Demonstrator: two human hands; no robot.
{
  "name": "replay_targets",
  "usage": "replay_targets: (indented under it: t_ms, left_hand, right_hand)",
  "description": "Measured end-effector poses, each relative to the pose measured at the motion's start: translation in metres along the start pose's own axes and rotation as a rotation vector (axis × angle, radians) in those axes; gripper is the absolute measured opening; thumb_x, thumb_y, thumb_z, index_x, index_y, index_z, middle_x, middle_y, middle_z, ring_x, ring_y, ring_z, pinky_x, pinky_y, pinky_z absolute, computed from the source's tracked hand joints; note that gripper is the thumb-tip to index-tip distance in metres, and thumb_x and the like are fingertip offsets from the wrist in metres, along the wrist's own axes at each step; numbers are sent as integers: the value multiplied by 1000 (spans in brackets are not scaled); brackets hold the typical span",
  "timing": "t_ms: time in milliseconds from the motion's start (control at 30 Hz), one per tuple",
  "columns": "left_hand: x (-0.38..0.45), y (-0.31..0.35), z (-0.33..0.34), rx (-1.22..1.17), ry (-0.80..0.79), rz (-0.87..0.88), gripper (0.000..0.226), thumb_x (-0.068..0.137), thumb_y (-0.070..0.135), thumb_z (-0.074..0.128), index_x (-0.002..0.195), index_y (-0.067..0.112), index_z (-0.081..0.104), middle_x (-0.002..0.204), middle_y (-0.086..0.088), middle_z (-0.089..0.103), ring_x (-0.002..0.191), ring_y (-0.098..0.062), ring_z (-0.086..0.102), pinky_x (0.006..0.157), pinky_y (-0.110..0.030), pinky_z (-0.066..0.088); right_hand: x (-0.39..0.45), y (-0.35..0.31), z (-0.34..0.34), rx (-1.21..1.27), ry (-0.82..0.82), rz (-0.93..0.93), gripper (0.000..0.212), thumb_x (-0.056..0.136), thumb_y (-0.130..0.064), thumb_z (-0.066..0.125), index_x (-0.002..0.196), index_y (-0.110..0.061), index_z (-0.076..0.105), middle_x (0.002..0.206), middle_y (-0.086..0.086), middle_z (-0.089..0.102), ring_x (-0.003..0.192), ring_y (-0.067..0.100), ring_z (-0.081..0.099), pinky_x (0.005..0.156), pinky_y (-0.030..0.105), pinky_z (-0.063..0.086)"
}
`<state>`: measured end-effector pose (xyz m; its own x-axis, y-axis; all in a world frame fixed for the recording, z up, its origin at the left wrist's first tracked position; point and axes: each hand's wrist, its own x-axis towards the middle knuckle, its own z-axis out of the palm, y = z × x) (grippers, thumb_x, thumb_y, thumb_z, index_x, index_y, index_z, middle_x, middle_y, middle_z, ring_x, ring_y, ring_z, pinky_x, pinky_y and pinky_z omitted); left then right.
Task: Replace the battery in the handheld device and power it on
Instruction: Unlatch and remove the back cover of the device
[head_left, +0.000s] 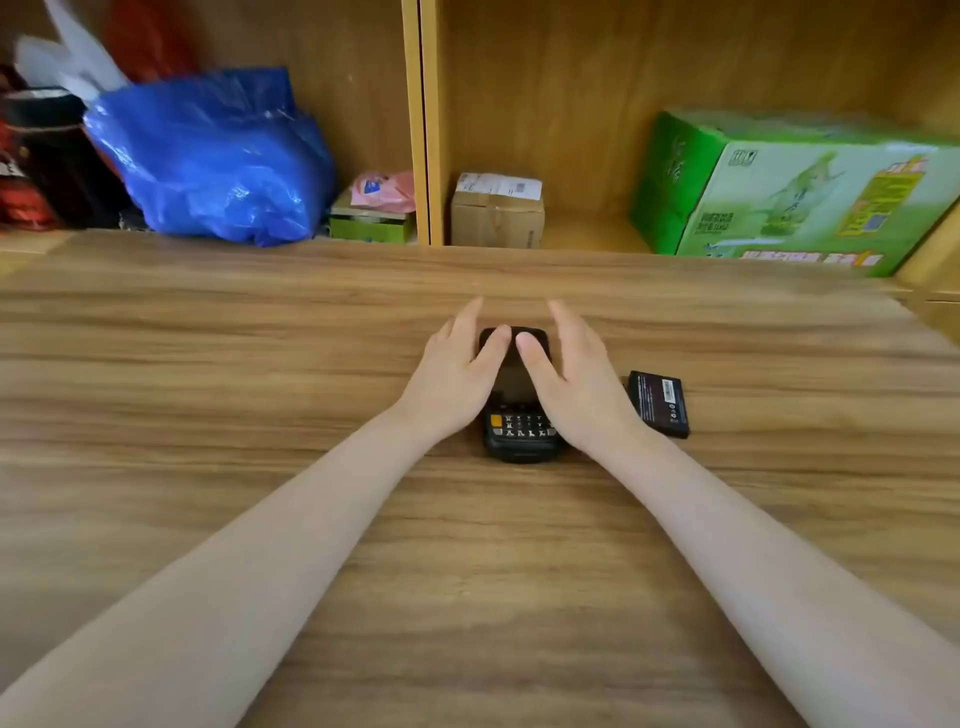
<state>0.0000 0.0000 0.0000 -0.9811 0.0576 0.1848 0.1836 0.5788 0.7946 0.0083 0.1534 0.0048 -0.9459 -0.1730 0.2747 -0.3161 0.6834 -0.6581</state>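
A black handheld device (521, 422) with a keypad lies face up on the wooden table (260, 374), keypad end toward me. My left hand (457, 374) lies along its left side and my right hand (571, 379) along its right side. Fingers of both hands are straight, and both thumbs rest on the device's far upper part. The hands hide most of the screen. A loose black battery (658, 402) with a printed label lies flat on the table just right of my right hand, apart from it.
Behind the table stands a wooden shelf unit. In it are a blue plastic bag (218, 156), a small green box (371, 223) under a pink packet, a small cardboard parcel (497, 210) and a large green carton (795, 192).
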Motion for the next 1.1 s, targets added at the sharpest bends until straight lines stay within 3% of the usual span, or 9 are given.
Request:
replay_targets:
  t_ms: [133,233,367,567,667,833,933,1100]
  left_hand:
    - [-1,-4,6,107,-24,6,63,98,49,37,152,19,24,155,-3,31,143,-21,27,115,-35,23]
    - [-2,-4,6,143,-47,25,63,97,51,38,151,20,27,154,-1,34,141,-19,30,114,-35,25]
    - [-2,-7,7,193,-49,53,61,97,45,40,150,17,29,157,-2,30,144,-18,26,118,-36,21]
    - [-8,-1,7,279,89,92,52,96,38,45,141,11,42,143,-5,42,132,-22,37,111,-28,25]
    - [-10,-2,6,209,95,82,50,97,37,45,141,13,42,137,-4,45,129,-21,41,109,-29,31]
    - [-13,3,2,94,45,31,57,100,42,38,150,15,28,143,1,48,128,-13,46,103,-24,36]
    - [-16,10,-2,-108,33,-30,59,99,50,33,150,21,30,140,14,45,128,-1,42,91,-10,31]
    - [-20,20,-3,-451,-63,-81,59,96,49,45,149,26,33,141,18,45,123,5,43,92,-8,34]
  right_hand:
    - [2,3,4,137,2,130,69,98,-52,38,153,-14,21,159,4,25,146,16,22,115,28,17]
    - [1,4,6,147,-12,123,68,98,-52,37,152,-13,22,157,4,30,144,17,28,117,32,23]
    - [2,6,6,145,-10,108,60,99,-48,38,149,-15,30,150,4,43,138,17,38,109,26,28]
    - [4,6,1,553,24,198,49,98,-33,50,145,-20,42,137,-13,47,129,2,42,109,21,34]
    - [4,7,-1,689,90,214,43,99,-26,50,141,-19,47,137,-7,53,127,7,50,111,35,38]
    - [1,3,-2,775,79,96,46,96,0,50,140,-14,46,137,-1,56,125,5,53,108,27,41]
    - [0,1,2,691,46,9,50,93,0,55,140,-15,45,139,-4,54,128,2,50,108,23,39]
    - [1,3,4,661,50,-48,51,94,0,54,143,-9,41,143,-1,50,133,4,45,112,27,35]
